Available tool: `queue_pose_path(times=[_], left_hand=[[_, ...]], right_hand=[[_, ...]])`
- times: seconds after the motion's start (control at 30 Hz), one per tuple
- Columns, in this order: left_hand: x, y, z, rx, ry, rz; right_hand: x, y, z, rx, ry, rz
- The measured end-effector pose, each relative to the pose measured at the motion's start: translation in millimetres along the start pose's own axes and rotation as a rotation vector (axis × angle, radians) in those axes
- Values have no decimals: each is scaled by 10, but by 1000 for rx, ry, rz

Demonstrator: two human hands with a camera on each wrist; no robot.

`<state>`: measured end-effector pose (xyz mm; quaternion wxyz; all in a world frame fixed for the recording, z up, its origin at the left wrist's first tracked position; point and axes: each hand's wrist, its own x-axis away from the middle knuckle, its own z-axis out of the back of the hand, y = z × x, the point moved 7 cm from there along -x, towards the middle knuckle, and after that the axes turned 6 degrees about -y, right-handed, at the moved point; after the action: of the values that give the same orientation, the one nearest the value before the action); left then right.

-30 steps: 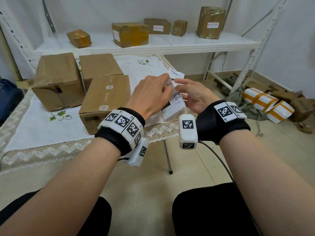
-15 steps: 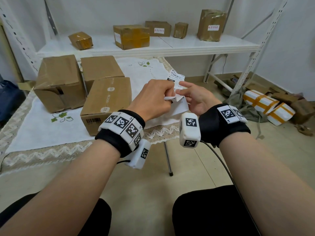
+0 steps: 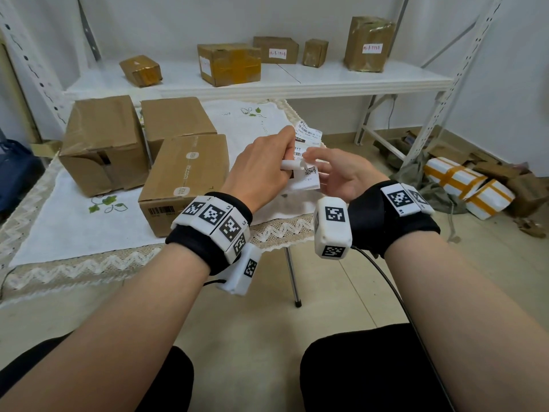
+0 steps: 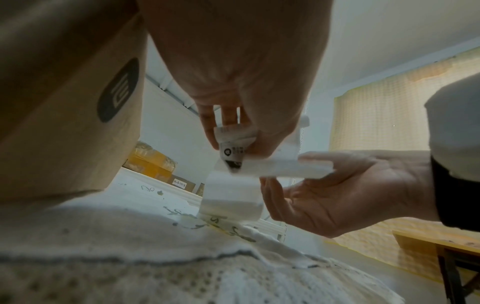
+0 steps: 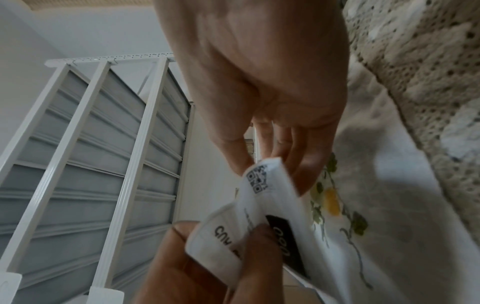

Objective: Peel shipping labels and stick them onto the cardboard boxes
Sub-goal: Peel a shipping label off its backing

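Both hands are up over the table's edge (image 3: 89, 263), working one shipping label (image 3: 309, 173). Left hand (image 3: 261, 168) has it pinched tight between thumb and fingers, while right hand (image 3: 341, 173) stays loose, fingers mostly straight under the sheet. Three cardboard boxes (image 3: 184, 179) sit just left.

The head view is bright and even, with soft shadows and lines that bend at the edges. Both wrist views are dimmer, blurred and strongly distorted.
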<state>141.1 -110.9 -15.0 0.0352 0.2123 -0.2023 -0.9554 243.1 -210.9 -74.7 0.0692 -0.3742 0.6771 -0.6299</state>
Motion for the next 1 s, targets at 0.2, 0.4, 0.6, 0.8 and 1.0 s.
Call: queue_pose_path(times=[0.2,0.4,0.6,0.8,1.0], left_hand=[[0,1,-36,-26,-31,-14],[-18,16,-58,-76,-63,-17],[-13,58,-47,-97,-83,-33],[-31,71,-53,-117,-113,-30],[-4,120,14,-98,-94,-45]], right_hand=[[44,24,-106,184,-74,-39],[-12,-6,-99,163,-34,18],[-45,5,-47,128,55,68],[-74,15,20,125,146,81],[-115,29,13,119,175,102]])
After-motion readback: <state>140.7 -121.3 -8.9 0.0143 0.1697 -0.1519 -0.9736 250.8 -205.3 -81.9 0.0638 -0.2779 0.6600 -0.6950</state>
